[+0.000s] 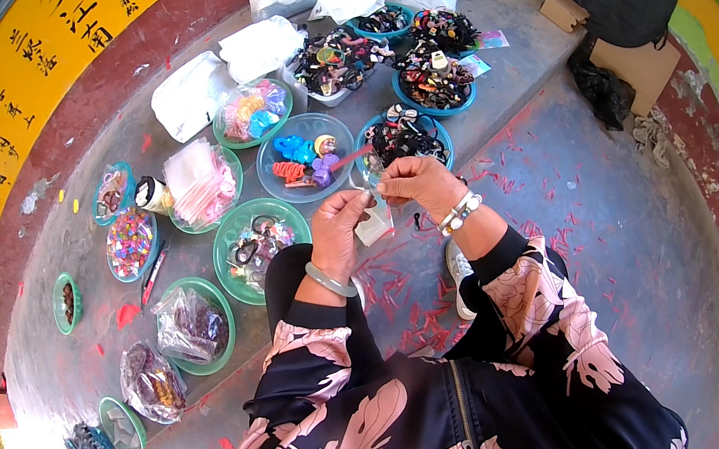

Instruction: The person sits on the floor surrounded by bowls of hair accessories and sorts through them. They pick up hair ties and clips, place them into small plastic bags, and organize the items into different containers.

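In front of my lap both hands are raised close together. My left hand (338,236), with a pale bangle at its wrist, has its fingers pinched. A small clear plastic bag (375,226) hangs beneath those fingertips. My right hand (418,183), wearing a beaded bracelet, is pinched too, its fingertips against a small thing between the hands that is too small to make out. Just beyond my hands stands a blue basin of dark hair ties (405,139). Left of it is a clear bowl (273,182) with blue, orange and purple pieces.
Green basins (233,295) of small goods and bagged items (152,381) stand on the ledge to my left. More basins of dark hair ties (435,81) and white bags (192,95) lie farther back. Red scraps (424,319) litter the floor; a cardboard sheet (638,74) leans at right.
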Available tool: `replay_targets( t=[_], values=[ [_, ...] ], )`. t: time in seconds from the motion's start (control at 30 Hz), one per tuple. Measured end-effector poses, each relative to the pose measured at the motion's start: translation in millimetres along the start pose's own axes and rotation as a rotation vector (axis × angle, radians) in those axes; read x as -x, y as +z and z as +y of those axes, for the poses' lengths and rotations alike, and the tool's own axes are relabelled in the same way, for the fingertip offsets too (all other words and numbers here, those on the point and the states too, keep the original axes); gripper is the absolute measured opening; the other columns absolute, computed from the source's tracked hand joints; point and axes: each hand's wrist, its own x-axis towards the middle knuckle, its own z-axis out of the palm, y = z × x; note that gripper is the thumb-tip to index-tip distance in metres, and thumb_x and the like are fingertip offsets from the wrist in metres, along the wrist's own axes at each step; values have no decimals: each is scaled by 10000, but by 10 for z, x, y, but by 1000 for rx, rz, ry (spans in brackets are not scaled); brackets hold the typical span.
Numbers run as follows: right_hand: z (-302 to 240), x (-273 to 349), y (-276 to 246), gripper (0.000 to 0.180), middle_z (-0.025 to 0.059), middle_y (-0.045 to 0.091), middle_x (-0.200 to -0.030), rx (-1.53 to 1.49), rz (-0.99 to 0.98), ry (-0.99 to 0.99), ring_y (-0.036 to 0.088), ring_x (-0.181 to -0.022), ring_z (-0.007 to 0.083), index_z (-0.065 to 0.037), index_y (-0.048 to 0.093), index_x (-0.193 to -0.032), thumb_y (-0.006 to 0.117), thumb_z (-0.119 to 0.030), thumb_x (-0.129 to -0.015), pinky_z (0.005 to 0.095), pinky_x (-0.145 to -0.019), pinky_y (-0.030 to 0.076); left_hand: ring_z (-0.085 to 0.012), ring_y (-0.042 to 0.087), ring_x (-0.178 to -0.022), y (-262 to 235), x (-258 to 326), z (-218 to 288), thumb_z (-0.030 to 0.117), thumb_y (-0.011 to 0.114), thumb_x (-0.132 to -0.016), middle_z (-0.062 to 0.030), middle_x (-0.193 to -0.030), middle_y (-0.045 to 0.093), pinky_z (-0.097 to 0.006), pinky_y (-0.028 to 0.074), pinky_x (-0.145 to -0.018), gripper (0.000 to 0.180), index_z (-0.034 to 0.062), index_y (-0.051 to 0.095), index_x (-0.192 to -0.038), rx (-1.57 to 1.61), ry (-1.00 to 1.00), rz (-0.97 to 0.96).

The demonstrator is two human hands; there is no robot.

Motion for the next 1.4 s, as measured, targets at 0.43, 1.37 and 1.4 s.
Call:
replay_targets(
  t=[0.43, 1.37, 1.4],
  values=[
    [46, -16, -13, 153, 61, 631, -717, 66, 7, -61, 551, -641, 100, 32, 650, -829, 662, -87, -734, 224, -600, 435, -96, 561, -705, 26, 12, 20, 127, 600, -810, -67, -783, 643, -223, 416, -645, 157, -6, 641, -882, -54, -22, -1],
    [185, -84, -80, 154, 33, 624, -704, 276, -19, -103, 537, -625, 73, 0, 639, -776, 708, -109, -691, 215, -560, 429, -74, 544, -658, 58, 20, -4, 67, 635, -778, -16, -748, 606, -208, 435, -596, 80, 12, 628, -835, -81, 95, 20],
    [179, -79, -68, 159, 31, 622, -703, 269, -24, -108, 538, -629, 73, -2, 638, -779, 710, -115, -692, 215, -561, 429, -74, 539, -655, 54, 18, -4, 75, 636, -777, -20, -750, 609, -209, 431, -600, 87, 12, 632, -837, -78, 82, 32]
  ],
)
